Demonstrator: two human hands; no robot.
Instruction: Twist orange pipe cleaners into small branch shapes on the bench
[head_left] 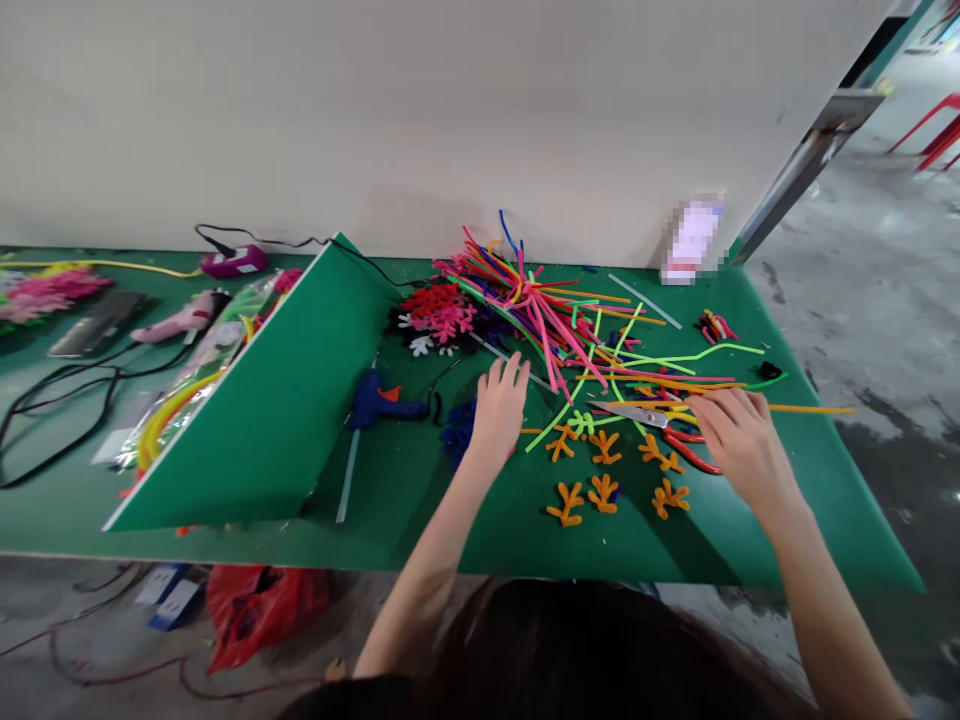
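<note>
My left hand (498, 408) lies flat with fingers spread on the green sheet (465, 500), beside a dark blue fuzzy piece (457, 432) and just below a pile of coloured pipe cleaners (559, 320). My right hand (739, 437) rests palm down over the red handles of a pair of scissors (660, 425), its fingers curled toward them; whether it grips them I cannot tell. Several small orange pipe-cleaner shapes (600, 480) lie between my hands. Red, pink and white felt flowers (439, 315) sit behind the left hand.
A blue glue gun (379, 400) and a clear glue stick (349, 480) lie left of my left hand. The sheet's raised flap (277, 410) stands at the left. Beyond it are a pink glue gun (180, 320), black cables (52, 395) and bagged pipe cleaners (195, 385).
</note>
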